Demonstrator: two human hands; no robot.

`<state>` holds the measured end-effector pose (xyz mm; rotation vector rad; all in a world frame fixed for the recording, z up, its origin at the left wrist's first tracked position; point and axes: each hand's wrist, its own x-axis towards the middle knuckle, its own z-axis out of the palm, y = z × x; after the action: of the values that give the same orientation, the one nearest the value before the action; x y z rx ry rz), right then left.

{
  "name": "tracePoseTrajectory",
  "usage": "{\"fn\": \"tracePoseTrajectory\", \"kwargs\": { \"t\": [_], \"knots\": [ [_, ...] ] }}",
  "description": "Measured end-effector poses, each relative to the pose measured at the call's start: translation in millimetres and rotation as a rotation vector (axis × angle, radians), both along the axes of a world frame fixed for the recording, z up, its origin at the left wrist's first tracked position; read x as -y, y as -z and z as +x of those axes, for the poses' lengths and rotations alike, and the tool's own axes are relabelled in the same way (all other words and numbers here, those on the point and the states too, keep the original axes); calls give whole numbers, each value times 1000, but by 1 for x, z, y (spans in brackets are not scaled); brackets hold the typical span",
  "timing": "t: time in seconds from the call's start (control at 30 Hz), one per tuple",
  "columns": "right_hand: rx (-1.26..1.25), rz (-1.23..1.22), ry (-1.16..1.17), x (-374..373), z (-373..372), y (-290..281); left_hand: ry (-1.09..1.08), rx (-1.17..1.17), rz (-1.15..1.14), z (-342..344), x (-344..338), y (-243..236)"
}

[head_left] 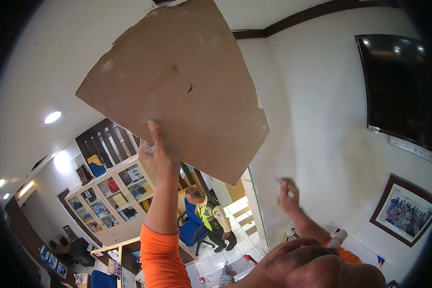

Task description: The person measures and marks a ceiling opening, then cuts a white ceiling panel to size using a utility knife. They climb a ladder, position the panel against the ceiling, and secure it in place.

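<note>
My left hand [159, 152] is raised and closed on the lower left edge of a large piece of brown paper-faced board [201, 101], which looks like gypsum board. Its thumb lies on the brown face, and the other fingers are mostly hidden behind the edge. The board is tilted up near the ceiling, with ragged edges and a small dark mark near its middle. Lower and to the right, apart from the board, my right hand [289, 196] is closed in a pinch near the white wall. Something small and thin shows at its fingertips, too small to name.
Below, a person in a yellow safety vest [207, 213] sits on a blue office chair [192, 230]. Glass-door cabinets [115, 197] stand at left. A television [398, 91] and a framed group photo [404, 210] hang on the right wall. A drill [226, 277] shows at the lower edge.
</note>
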<state>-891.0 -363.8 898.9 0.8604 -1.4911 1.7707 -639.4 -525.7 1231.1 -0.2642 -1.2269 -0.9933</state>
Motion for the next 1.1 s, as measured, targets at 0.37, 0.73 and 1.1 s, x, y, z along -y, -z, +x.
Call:
{"fn": "tracePoseTrajectory", "kwargs": {
  "t": [0.37, 0.73, 1.1],
  "knots": [
    [-465, 266, 211, -20, 81, -243, -11, -73, 145, -65, -46, -28],
    [-635, 0, 552, 34, 46, -243, 346, 397, 167, -65, -80, -66],
    [-110, -395, 8, -47, 3, -253, -341, 569, -257, -55, -67, -72]
  ]
}}
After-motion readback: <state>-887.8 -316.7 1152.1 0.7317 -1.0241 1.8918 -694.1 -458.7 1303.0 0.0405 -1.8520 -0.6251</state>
